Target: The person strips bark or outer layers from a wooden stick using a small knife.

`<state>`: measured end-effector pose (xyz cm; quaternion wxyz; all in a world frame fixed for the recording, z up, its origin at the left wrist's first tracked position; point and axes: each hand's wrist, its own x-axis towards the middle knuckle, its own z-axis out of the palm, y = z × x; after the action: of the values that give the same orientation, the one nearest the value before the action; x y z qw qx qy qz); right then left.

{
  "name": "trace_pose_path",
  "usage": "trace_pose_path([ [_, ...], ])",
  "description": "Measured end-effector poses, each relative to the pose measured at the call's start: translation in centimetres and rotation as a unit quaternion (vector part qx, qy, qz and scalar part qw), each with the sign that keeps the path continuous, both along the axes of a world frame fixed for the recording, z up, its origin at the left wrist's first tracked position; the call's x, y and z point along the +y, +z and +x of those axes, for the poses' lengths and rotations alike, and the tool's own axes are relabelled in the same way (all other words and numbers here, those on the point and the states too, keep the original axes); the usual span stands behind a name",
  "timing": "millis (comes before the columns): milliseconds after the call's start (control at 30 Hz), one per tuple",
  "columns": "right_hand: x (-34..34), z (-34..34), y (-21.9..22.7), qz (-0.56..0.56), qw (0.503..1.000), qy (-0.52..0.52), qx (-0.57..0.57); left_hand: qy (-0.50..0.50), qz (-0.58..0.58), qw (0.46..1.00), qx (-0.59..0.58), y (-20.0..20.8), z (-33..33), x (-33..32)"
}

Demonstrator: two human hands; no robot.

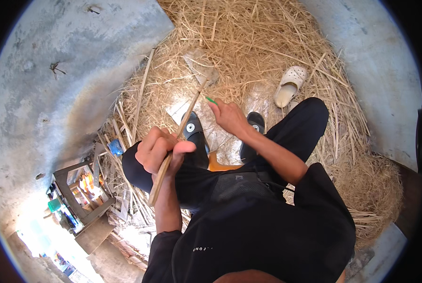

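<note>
My left hand (159, 150) is closed round a long, thin bamboo stick (187, 117). The stick slants up and to the right, its thicker end near my left forearm and its narrow end out past my feet. Right of that narrow end, my right hand (231, 118) is closed on a small bright green object (211, 100). Only its tip shows beyond my fingers, so its kind cannot be made out. A small gap separates the green tip from the stick.
Straw-like shavings (248, 37) and split strips cover the floor. My feet wear dark slides (192, 126), with an orange edge (215, 162) behind them. A pale clog (290, 86) lies to the right. Grey walls stand on both sides; a wooden frame (74, 207) stands at left.
</note>
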<state>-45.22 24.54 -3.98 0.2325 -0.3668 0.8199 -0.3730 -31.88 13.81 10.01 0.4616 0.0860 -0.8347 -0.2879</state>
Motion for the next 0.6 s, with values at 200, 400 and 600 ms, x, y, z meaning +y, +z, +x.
trace_pose_path([
  [200,0.9,-1.2,2.7,-0.044,0.999,-0.004,0.011,-0.031,-0.023,0.999,0.01,0.2,-0.9,-1.0],
  [400,2.1,1.3,2.3,-0.045,0.998,0.023,0.031,-0.041,-0.027,0.999,-0.022,0.6,-0.2,0.1],
  [600,0.8,-1.0,-1.4,0.003,0.996,-0.031,0.089,0.037,-0.017,0.999,-0.027,0.7,-0.5,-0.2],
])
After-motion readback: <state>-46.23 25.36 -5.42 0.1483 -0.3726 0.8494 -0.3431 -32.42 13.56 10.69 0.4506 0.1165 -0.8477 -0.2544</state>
